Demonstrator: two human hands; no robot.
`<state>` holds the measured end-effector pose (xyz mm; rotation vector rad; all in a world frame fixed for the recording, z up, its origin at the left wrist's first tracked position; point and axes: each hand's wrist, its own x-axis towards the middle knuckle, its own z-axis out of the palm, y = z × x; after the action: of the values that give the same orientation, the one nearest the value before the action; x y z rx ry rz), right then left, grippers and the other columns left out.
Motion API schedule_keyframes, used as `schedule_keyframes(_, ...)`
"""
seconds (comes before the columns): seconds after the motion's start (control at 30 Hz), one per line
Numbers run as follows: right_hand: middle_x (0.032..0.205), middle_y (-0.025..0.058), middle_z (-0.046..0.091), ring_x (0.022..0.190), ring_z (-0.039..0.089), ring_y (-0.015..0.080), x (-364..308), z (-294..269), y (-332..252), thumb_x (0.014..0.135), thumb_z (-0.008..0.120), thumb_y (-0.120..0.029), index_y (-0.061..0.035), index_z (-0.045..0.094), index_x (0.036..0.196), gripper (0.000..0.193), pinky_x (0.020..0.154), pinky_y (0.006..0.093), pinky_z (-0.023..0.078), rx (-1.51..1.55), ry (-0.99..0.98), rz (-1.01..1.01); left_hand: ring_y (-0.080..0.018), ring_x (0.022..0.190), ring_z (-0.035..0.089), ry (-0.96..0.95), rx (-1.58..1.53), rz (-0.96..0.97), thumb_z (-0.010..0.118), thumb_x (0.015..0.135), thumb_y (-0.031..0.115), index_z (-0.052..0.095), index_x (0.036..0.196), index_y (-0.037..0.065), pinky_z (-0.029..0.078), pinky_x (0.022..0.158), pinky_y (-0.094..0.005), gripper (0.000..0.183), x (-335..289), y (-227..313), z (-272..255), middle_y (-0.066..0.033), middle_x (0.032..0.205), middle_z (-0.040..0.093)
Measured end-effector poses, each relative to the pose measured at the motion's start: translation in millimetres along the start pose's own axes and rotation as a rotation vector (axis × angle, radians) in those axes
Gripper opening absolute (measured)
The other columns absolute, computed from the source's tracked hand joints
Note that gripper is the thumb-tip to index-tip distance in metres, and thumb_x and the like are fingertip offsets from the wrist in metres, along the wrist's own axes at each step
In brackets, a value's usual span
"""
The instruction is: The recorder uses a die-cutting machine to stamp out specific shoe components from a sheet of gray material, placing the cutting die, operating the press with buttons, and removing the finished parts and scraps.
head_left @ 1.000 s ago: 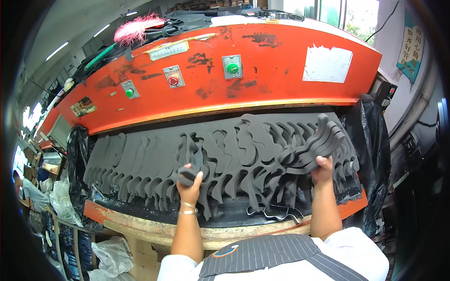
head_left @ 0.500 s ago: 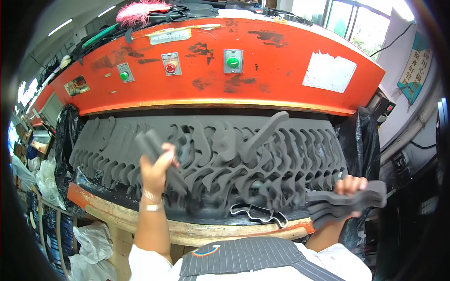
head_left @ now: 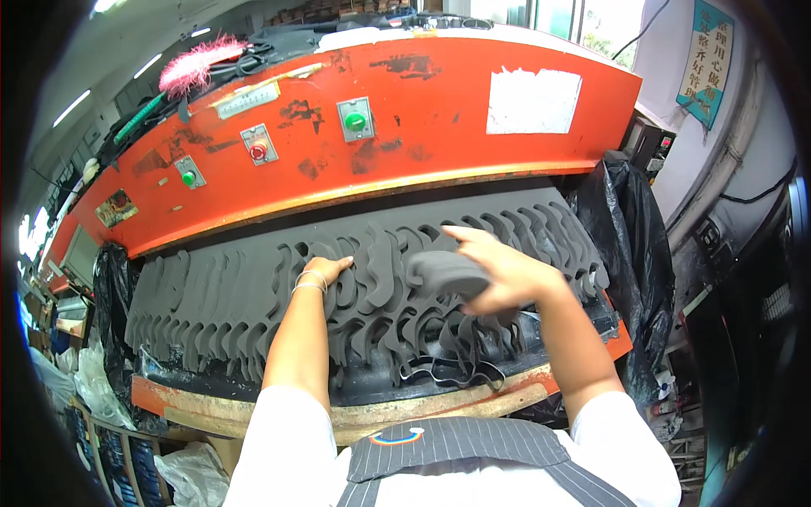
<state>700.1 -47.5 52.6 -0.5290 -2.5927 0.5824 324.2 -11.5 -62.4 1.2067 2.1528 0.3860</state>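
A dark grey foam sheet, cut into many wavy strips, lies on the bed in front of me. My left hand is down among the cut strips, its fingers partly hidden around a curved foam piece. Above the sheet, right of centre, my right hand holds curved foam pieces between thumb and fingers; they are slightly blurred. A wavy metal cutting die rests near the front edge, below the strips.
Behind the sheet rises a red machine beam with green and red buttons. A worn front ledge runs along my side. Black plastic bags hang at both ends, the right bag being larger. White bags sit at lower left.
My right hand has swung from the far right to above the sheet with foam pieces. The left hand, which held foam pieces raised, is now down among the strips. The view has turned right.
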Motion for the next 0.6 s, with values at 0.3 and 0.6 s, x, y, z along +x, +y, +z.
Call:
schedule_keyframes(0.3,0.112,0.0199,0.063,0.098,0.062,0.0279,117.2,87.9,58.5,0.059,0.078,-0.036,0.0089,0.056,0.117,0.076,0.085,0.0358,0.049,0.465,-0.361,0.893,-0.0314,0.127,0.047,-0.095,-0.017,-0.034,0.069,0.07,0.06,0.058,0.121,-0.005,0.036,0.104,-0.0359,0.084,-2.6,-16.5,2.3,-0.0205,0.134,0.05)
schedule_keyframes(0.6,0.115,0.0203,0.06,0.097,0.064,0.0276,118.4,111.8,88.8,0.059,0.081,-0.025,0.0071,0.054,0.12,0.074,0.083,0.0372,0.051,0.632,-0.163,0.963,-0.0265,0.103,0.057,0.695,-0.975,0.622,0.078,0.07,0.014,0.055,0.116,-0.004,0.041,0.097,-0.0354,0.054,-101.4,-63.7,43.7,-0.0137,0.111,0.059)
